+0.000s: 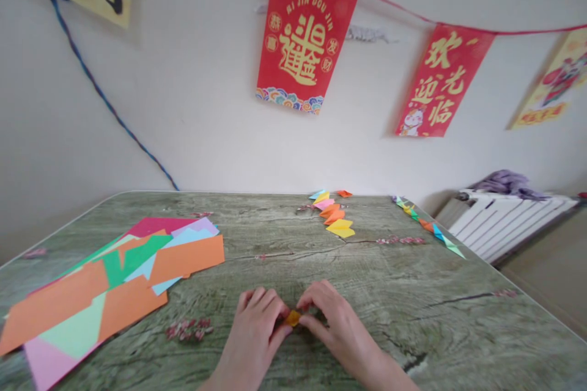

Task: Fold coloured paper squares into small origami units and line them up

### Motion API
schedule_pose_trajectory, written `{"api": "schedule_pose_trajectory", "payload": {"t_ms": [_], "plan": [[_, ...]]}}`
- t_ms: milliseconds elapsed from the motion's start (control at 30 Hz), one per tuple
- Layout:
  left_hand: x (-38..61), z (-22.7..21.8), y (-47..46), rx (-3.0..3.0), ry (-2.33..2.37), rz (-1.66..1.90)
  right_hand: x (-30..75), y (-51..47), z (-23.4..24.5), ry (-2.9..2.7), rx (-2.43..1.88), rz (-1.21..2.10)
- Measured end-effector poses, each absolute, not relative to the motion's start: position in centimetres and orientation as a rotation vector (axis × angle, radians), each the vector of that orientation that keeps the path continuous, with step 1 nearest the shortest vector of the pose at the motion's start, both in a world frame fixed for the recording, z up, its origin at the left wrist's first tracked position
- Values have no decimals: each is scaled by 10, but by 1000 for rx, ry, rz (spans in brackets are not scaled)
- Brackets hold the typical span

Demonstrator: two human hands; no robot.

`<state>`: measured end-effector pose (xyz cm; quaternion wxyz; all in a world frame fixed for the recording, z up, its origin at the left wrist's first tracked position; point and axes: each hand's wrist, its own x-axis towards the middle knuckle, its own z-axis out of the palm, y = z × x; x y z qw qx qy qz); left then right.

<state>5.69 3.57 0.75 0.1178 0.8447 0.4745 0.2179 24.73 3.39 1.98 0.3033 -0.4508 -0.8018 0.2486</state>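
Observation:
Close to the table's front, a small piece of orange-yellow folded paper (293,318) sits between my two hands. My left hand (257,327) pinches its left side between thumb and fingers. From the other side, my right hand (332,324) grips it with thumb and index finger. The fingers cover much of the paper, so its folded form is partly hidden. Both hands rest low over the wood-patterned table (257,272).
Loose coloured paper sheets (188,259) overlap at the left. Folded paper pieces (340,228) form a row at the back middle. Another row of folded pieces (426,225) lies along the right edge. A white radiator (499,220) with purple cloth (509,183) stands beyond.

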Motion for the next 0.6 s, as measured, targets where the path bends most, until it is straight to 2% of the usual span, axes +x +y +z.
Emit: {"api": "schedule_pose_trajectory", "payload": {"t_ms": [600], "plan": [[57,14,34,2411,1384,638,239,34,8,-2268,-1238,360]]}}
